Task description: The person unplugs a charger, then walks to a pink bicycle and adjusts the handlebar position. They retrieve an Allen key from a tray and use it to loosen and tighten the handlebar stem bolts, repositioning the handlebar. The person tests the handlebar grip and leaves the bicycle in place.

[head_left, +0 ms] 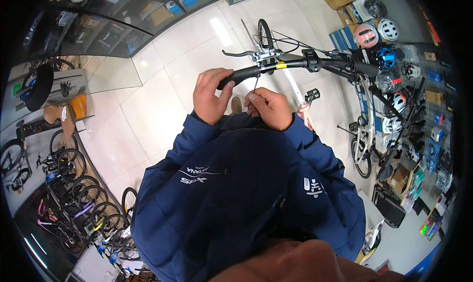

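Observation:
A black handlebar (295, 64) with a yellow label crosses in front of me, part of a bicycle with a white frame (291, 85). My left hand (211, 96) is closed around the outer end of the black rubber grip (242, 76), thumb on the near side. Just right of it, my right hand (270, 106) pinches a thin dark rod, like a hex key (256, 82), that points up to the bar by the grip's inner end. Its tip is too small to make out. A brake lever (237, 53) sticks out beyond the grip.
The front wheel (265, 33) stands past the bar, and a pedal (313, 94) sits lower right. Helmets (366, 35), boxes and another white bicycle (363, 127) line the right side. Glass cabinets (113, 31) are at far left; several bicycles (74, 208) stand lower left.

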Available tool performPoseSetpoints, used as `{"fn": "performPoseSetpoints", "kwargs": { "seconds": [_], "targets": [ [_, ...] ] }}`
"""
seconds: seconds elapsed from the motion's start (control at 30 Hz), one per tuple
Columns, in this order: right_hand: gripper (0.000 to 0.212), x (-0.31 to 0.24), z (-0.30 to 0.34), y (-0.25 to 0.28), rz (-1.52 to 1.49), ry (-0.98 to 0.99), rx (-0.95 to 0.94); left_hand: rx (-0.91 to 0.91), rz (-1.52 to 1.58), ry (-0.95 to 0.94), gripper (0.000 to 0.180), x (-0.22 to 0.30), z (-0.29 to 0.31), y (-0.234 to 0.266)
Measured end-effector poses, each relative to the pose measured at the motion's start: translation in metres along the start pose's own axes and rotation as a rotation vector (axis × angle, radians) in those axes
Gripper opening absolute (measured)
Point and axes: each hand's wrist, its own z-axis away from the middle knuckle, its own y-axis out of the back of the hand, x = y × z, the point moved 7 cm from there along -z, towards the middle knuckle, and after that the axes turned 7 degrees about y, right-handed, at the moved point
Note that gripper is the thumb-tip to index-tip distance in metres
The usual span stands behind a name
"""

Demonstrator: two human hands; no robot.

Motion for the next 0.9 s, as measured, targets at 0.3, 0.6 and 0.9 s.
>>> {"fn": "performPoseSetpoints", "kwargs": {
  "seconds": [0.3,0.6,0.9],
  "targets": [
    [0.027,0.026,0.003,-0.011,-0.187,-0.056,0.034,-0.211,0.038,0.013,0.031,-0.033,-0.015,-0.025],
    [0.029,0.034,-0.004,-0.023,-0.303,-0.036,0.049,-0.297,0.109,0.048,0.03,-0.04,-0.02,-0.025],
    [0.029,0.039,-0.016,-0.042,-0.479,-0.042,0.134,-0.345,0.134,0.052,0.029,-0.045,-0.024,-0.027]
  ]
}}
